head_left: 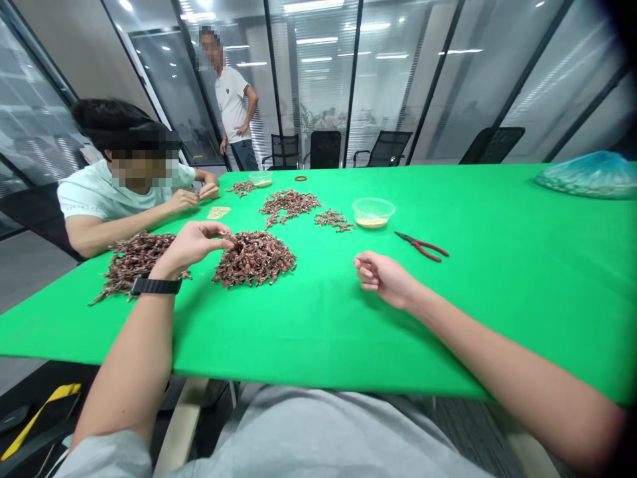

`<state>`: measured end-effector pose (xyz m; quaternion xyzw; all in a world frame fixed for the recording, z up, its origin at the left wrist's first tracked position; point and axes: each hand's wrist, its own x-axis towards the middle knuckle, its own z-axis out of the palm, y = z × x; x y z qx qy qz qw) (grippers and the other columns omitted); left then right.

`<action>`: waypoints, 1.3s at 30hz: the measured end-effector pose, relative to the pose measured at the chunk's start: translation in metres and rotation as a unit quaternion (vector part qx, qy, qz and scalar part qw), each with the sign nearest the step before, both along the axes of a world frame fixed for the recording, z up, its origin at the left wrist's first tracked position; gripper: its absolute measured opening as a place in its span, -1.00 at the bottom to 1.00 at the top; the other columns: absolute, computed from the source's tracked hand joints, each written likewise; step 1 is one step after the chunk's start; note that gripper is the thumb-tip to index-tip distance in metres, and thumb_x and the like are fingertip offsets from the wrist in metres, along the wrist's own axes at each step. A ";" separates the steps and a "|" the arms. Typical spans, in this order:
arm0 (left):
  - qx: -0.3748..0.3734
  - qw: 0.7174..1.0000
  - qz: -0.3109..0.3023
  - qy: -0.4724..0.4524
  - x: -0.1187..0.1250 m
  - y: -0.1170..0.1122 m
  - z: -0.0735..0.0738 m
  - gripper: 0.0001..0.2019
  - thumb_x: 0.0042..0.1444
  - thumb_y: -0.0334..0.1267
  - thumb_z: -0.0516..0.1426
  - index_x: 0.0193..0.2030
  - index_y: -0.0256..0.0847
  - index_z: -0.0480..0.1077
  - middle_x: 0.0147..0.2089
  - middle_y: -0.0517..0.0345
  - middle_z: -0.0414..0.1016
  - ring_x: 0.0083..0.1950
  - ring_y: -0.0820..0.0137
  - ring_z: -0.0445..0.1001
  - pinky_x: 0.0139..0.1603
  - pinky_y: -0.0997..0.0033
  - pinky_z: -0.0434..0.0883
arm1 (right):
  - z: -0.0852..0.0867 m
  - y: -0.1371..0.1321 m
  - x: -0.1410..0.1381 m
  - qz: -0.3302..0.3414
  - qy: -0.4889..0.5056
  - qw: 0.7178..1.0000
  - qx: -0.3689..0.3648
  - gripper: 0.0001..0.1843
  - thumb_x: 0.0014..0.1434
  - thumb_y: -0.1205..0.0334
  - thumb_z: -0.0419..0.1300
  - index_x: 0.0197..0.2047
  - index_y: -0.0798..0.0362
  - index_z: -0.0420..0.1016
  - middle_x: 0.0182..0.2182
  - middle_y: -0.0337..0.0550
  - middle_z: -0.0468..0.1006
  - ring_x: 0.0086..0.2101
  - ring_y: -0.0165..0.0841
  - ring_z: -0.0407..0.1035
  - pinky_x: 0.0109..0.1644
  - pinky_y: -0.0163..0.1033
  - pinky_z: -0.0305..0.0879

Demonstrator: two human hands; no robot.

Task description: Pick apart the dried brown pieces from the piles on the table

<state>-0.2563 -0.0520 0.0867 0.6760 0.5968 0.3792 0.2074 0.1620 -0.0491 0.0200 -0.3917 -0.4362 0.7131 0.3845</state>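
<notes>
Small brown, dried, twisted pieces lie in a heap [256, 260] in front of me. My left hand [196, 240], wearing a dark wristband [158, 285], reaches to the upper left side of this heap. Its thumb and fingertips are closed around a small brown piece there, partly hidden by the fingers. My right hand [377, 275] hovers over the cloth right of the heap, fingers curled and thumb pressed against them. Whatever it may hold is hidden. Beyond it are red-handled pliers [425, 248] and a clear plastic bowl [374, 211] with pale bits in the bottom.
Another brown heap [132, 262] lies by my left forearm; more heaps [288, 204] lie farther back. A co-worker [129, 179] sits at the left. A second bowl [261, 178], red ring [300, 178] and bluish plastic bag [590, 176] rest on the green cloth [497, 279].
</notes>
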 end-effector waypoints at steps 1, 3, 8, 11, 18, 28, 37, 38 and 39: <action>0.006 1.000 -0.002 0.020 -0.001 0.000 0.000 -0.61 -0.21 -0.02 0.42 -0.32 -0.25 0.54 -0.30 0.09 0.60 -0.30 0.35 0.46 -0.30 0.43 0.36 | 0.000 0.000 0.000 0.001 0.000 1.000 -0.001 -0.79 0.12 0.14 0.22 -0.42 0.08 0.34 -0.67 -0.43 0.09 -0.65 -0.55 -0.15 -0.64 -0.41 -0.13; 0.012 0.999 -0.006 0.047 -0.002 0.000 0.001 -0.60 -0.21 0.03 0.41 -0.33 -0.24 0.54 -0.33 0.11 0.58 -0.33 0.36 0.44 -0.31 0.44 0.34 | 0.000 0.000 0.000 0.003 0.000 1.000 -0.002 -0.78 0.12 0.14 0.22 -0.42 0.08 0.34 -0.67 -0.43 0.09 -0.65 -0.55 -0.15 -0.64 -0.41 -0.13; -0.015 0.996 -0.035 0.082 0.000 -0.003 0.006 -0.57 -0.21 0.11 0.40 -0.39 -0.22 0.52 -0.37 0.12 0.55 -0.33 0.36 0.41 -0.30 0.44 0.32 | 0.002 -0.002 0.000 0.003 -0.003 1.000 -0.007 -0.79 0.13 0.15 0.21 -0.43 0.09 0.35 -0.67 -0.42 0.09 -0.64 -0.55 -0.16 -0.63 -0.41 -0.13; -0.025 0.994 -0.046 0.094 0.003 -0.004 0.007 -0.56 -0.19 0.15 0.38 -0.41 -0.21 0.51 -0.38 0.12 0.54 -0.32 0.35 0.40 -0.28 0.43 0.32 | 0.002 -0.002 -0.001 0.006 -0.004 1.000 -0.006 -0.80 0.13 0.15 0.22 -0.43 0.08 0.35 -0.67 -0.42 0.09 -0.64 -0.54 -0.16 -0.63 -0.41 -0.13; -0.026 0.993 -0.045 0.106 0.004 -0.004 0.007 -0.57 -0.15 0.15 0.37 -0.37 -0.21 0.55 -0.36 0.13 0.54 -0.30 0.36 0.40 -0.26 0.43 0.31 | 0.002 -0.001 0.000 0.010 -0.003 1.000 -0.002 -0.79 0.13 0.15 0.22 -0.42 0.09 0.35 -0.67 -0.42 0.10 -0.64 -0.55 -0.16 -0.62 -0.41 -0.14; -0.019 0.992 -0.030 0.122 0.007 -0.007 0.009 -0.62 -0.13 0.09 0.37 -0.39 -0.21 0.58 -0.36 0.14 0.57 -0.35 0.38 0.37 -0.31 0.45 0.27 | 0.001 -0.001 0.000 0.011 -0.005 1.000 -0.006 -0.79 0.12 0.14 0.23 -0.42 0.09 0.35 -0.67 -0.42 0.10 -0.64 -0.55 -0.15 -0.62 -0.41 -0.12; 0.003 0.993 -0.032 0.115 -0.002 -0.001 0.001 -0.63 -0.07 0.11 0.35 -0.33 -0.18 0.60 -0.31 0.12 0.61 -0.27 0.34 0.43 -0.23 0.42 0.32 | 0.003 -0.002 0.000 0.009 -0.002 1.000 -0.008 -0.80 0.13 0.16 0.22 -0.43 0.10 0.37 -0.66 -0.41 0.10 -0.64 -0.55 -0.14 -0.63 -0.41 -0.13; 0.005 0.993 -0.034 0.115 -0.002 -0.001 0.001 -0.63 -0.06 0.11 0.35 -0.32 -0.18 0.60 -0.30 0.11 0.62 -0.25 0.34 0.43 -0.21 0.42 0.32 | 0.003 -0.002 0.000 0.009 -0.002 1.000 -0.008 -0.80 0.13 0.16 0.22 -0.43 0.10 0.37 -0.66 -0.41 0.10 -0.64 -0.55 -0.14 -0.62 -0.41 -0.12; 0.007 0.993 -0.035 0.114 -0.001 -0.002 0.002 -0.63 -0.05 0.11 0.35 -0.32 -0.18 0.59 -0.28 0.11 0.62 -0.23 0.33 0.44 -0.19 0.42 0.32 | 0.003 -0.002 0.000 0.010 -0.001 1.000 -0.006 -0.80 0.13 0.16 0.22 -0.43 0.09 0.37 -0.66 -0.41 0.10 -0.64 -0.55 -0.14 -0.62 -0.41 -0.12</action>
